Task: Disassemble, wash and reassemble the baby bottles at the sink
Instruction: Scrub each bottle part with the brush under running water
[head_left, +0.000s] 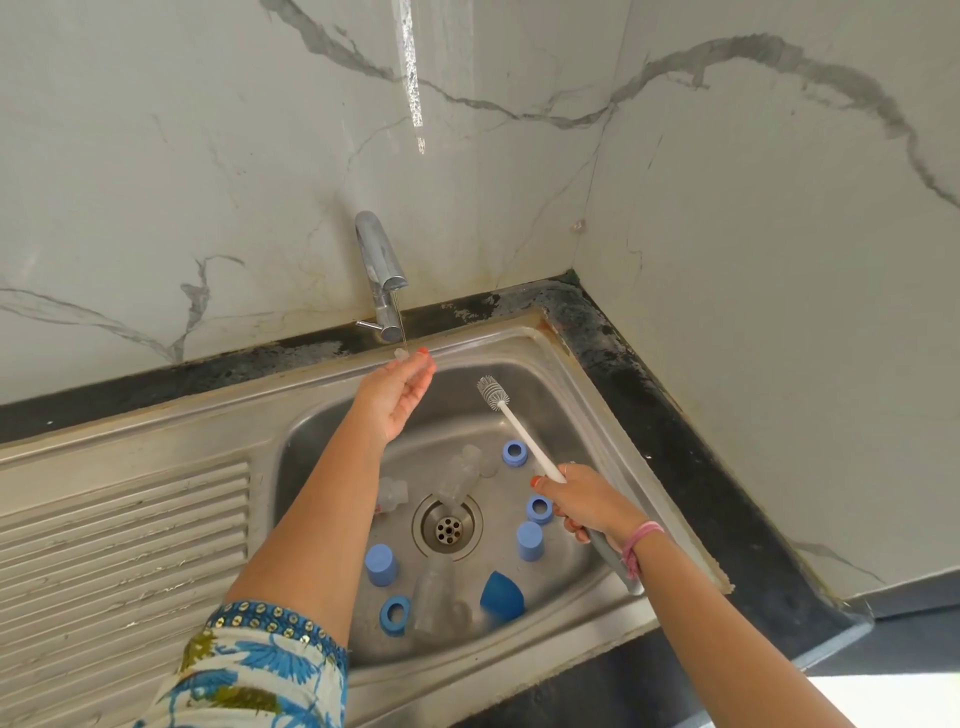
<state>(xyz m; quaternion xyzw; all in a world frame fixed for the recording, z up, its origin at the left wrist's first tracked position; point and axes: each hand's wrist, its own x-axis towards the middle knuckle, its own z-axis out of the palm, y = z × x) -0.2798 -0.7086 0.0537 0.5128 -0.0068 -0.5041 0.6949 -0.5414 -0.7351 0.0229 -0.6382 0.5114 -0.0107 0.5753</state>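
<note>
My left hand (397, 397) pinches a small clear teat (401, 355) under a thin stream of water from the chrome tap (382, 278). My right hand (584, 501) grips the handle of a white bottle brush (519, 423), bristle head raised over the sink (597, 415). In the basin lie clear bottles (460, 475) (434, 592), blue rings (515, 453) (538, 508) (395, 614), blue caps (382, 565) (529, 540) and a blue dome cover (501, 595).
A ribbed steel draining board (119, 540) lies left of the basin. The drain (448, 526) is at the basin's middle. A dark counter edge (675, 415) runs along marble walls at the back and right.
</note>
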